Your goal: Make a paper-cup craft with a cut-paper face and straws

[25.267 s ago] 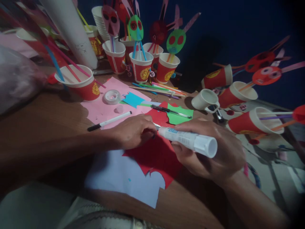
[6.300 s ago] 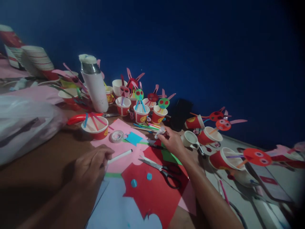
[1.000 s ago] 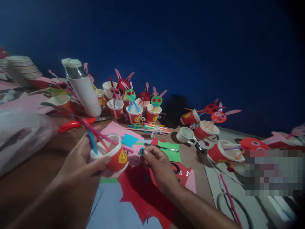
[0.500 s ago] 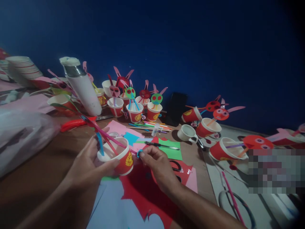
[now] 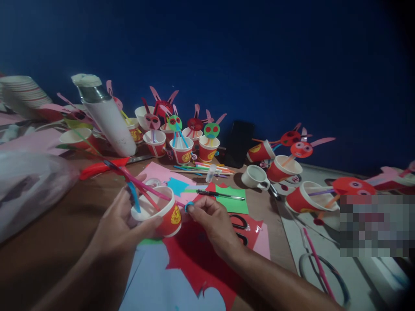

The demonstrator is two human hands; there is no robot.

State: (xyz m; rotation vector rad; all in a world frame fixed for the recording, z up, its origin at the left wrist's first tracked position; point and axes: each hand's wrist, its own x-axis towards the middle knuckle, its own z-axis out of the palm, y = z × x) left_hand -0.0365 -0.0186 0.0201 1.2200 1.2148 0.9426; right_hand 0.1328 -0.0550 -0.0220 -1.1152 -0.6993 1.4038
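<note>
My left hand (image 5: 125, 222) is wrapped round a red and white paper cup (image 5: 167, 220) with a yellow emblem, tilted above the table. Coloured straws stand in the cup, among them a pink straw (image 5: 152, 188) and a blue one (image 5: 134, 196). They reach up to a paper figure at the upper left, seen nearly edge-on. To the right of the cup, my right hand (image 5: 214, 220) pinches a small blue paper piece (image 5: 188, 206) at the end of a pink straw that juts from the cup's side. Red paper (image 5: 194, 259) with cut edges lies beneath both hands.
Several finished cups with paper faces (image 5: 182, 151) line the back. A white flask (image 5: 106, 121) leans at the left, near a plastic bag (image 5: 32, 185). A pen (image 5: 220, 195), scissors (image 5: 239, 222), a mug (image 5: 255, 177) and a dark phone (image 5: 239, 144) are to the right and behind.
The view has shifted slightly. Both hands keep nearly the same pose on the cup and the blue paper piece.
</note>
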